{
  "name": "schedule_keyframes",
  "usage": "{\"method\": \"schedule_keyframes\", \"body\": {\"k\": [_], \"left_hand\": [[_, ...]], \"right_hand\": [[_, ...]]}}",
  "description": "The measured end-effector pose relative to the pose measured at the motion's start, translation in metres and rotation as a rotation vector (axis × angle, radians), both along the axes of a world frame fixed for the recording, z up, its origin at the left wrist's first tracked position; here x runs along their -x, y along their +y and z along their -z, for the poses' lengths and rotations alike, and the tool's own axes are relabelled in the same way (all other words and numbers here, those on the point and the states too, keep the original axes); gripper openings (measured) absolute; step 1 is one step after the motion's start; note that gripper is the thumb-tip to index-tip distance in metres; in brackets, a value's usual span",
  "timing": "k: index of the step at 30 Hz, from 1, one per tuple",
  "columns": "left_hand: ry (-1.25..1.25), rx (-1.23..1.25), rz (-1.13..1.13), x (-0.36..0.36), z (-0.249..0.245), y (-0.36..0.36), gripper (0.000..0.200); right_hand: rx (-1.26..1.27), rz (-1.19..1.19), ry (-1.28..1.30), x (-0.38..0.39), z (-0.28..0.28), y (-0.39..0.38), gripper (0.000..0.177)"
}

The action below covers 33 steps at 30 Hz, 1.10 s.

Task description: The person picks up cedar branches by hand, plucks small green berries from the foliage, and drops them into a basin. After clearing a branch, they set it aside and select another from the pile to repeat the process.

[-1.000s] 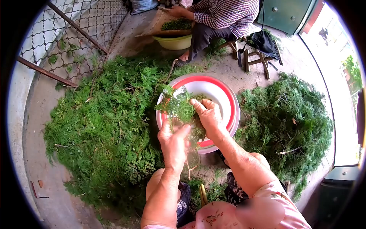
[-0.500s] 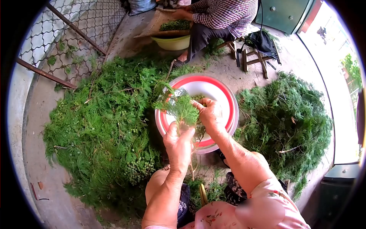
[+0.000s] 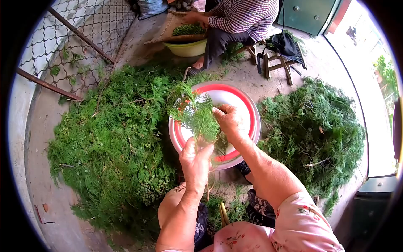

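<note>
My left hand (image 3: 195, 161) is closed round the stem of a green leafy sprig (image 3: 200, 119), which stands up over a white basin with a red band (image 3: 251, 110). Close to the sprig's right side, my right hand (image 3: 230, 122) has its thumb and fingers pinched together; what lies between the fingertips is too small to name. Part of the basin's inside is hidden by the sprig and my hands. A large heap of green branches (image 3: 113, 147) lies left of the basin, with small pale-green cones among them. Another heap (image 3: 312, 134) lies to the right.
Beyond the basin sits a person in a checked shirt (image 3: 245, 14), with hands at a woven tray (image 3: 170, 27) of green bits over a yellow-green tub (image 3: 187, 49). A wooden stool (image 3: 279, 65) bears a black bag (image 3: 285, 44). Wire mesh (image 3: 90, 38) stands at the left.
My right hand has drawn slightly back toward me, beside the sprig. My left hand keeps its hold on the sprig. The whole view has shifted a little.
</note>
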State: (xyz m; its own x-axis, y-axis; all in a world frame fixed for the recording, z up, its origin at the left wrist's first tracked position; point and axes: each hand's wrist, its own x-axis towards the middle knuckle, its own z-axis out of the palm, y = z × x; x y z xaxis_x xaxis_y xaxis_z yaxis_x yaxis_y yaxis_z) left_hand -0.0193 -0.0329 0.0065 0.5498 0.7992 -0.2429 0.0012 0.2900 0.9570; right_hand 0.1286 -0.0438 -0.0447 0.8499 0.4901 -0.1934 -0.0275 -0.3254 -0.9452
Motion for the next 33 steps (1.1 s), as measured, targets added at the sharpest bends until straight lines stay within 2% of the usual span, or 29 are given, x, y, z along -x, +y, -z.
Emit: {"method": "schedule_keyframes", "body": {"k": [2,5,8,11,15,23,26,29,30,31,33], "left_hand": [[0.017,-0.022,0.015,0.000,0.000,-0.002,0.018],[0.026,-0.030,0.011,-0.002,0.000,-0.003,0.019],[-0.055,-0.097,-0.020,0.000,0.007,-0.004,0.011],[-0.010,-0.029,-0.038,0.004,0.001,-0.007,0.011],[-0.019,-0.012,-0.059,0.006,0.000,-0.008,0.012],[-0.010,-0.009,-0.064,0.010,0.001,-0.009,0.012],[-0.016,0.012,-0.067,0.013,0.002,-0.008,0.016],[-0.036,0.007,-0.094,0.022,-0.008,-0.001,0.019],[-0.054,0.025,-0.102,0.025,-0.007,0.004,0.019],[-0.073,0.044,-0.112,0.029,-0.005,0.009,0.019],[-0.136,0.069,-0.101,0.030,-0.005,0.014,0.021]], "right_hand": [[0.040,-0.011,-0.091,-0.004,0.003,0.000,0.024],[0.082,0.037,-0.003,-0.003,0.007,0.001,0.023],[0.109,0.023,0.036,0.000,0.011,0.002,0.025],[0.123,0.021,0.160,0.001,0.007,0.002,0.025],[0.141,0.027,0.072,0.001,0.018,0.005,0.025],[0.111,0.065,0.197,0.002,0.020,0.004,0.026],[0.119,0.101,0.075,0.000,0.024,0.003,0.025],[0.044,0.229,0.374,-0.018,-0.014,-0.015,0.023],[0.003,0.256,0.353,-0.026,-0.009,-0.014,0.024],[0.024,0.187,0.256,-0.028,-0.013,-0.021,0.027],[0.026,0.093,-0.026,-0.035,0.001,-0.026,0.031]]}}
